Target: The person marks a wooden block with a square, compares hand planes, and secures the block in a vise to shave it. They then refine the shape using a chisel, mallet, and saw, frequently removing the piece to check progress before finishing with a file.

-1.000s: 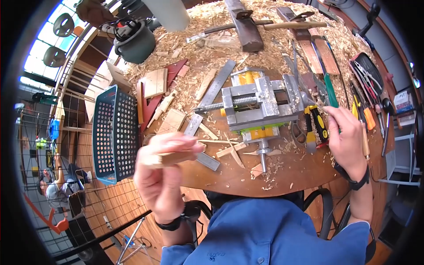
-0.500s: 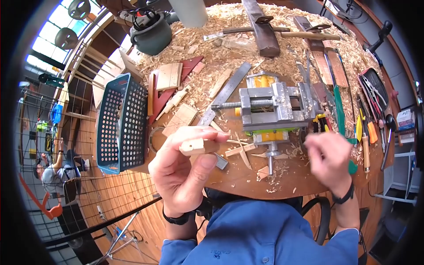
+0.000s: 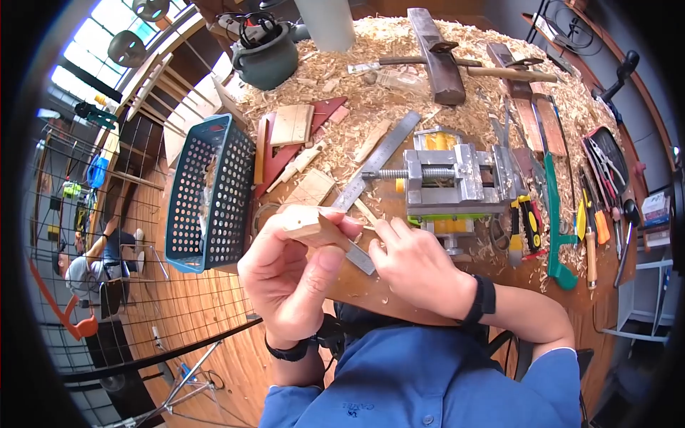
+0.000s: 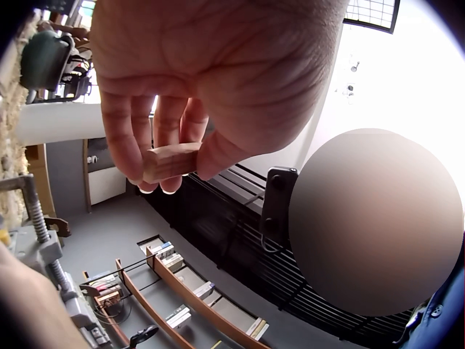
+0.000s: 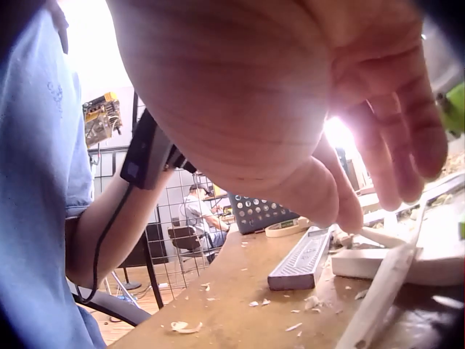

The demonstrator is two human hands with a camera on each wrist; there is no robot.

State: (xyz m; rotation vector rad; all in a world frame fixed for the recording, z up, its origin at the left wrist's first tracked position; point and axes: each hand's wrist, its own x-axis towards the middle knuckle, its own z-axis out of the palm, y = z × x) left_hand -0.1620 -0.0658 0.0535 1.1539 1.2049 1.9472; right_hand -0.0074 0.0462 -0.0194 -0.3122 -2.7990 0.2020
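Raised over the table's near edge, my left hand (image 3: pixel 285 292) pinches a small wooden block (image 3: pixel 310 228) between thumb and fingers. A small dark hole marks its pale end face. The left wrist view also shows the block (image 4: pixel 172 161) at the fingertips. My right hand (image 3: pixel 421 274) is low over the table beside the left, its fingers reaching forward and loosely bent. Below those fingers, in the right wrist view, lie a whittled wooden stick (image 5: pixel 381 291) and a flat ridged metal file (image 5: pixel 301 260). The right hand covers part of these in the head view.
A metal vise (image 3: pixel 464 178) stands right of centre, with a steel ruler (image 3: pixel 389 150) to its left. A teal perforated basket (image 3: pixel 232 189) stands on the left. At the right lie a green-handled saw (image 3: pixel 553 192), utility knives (image 3: pixel 529 221) and pliers (image 3: pixel 605 160). Shavings cover the back.
My right hand has moved left from the tools at the right, past the vise, to beside my left hand. The left hand still holds the block, now turned differently.
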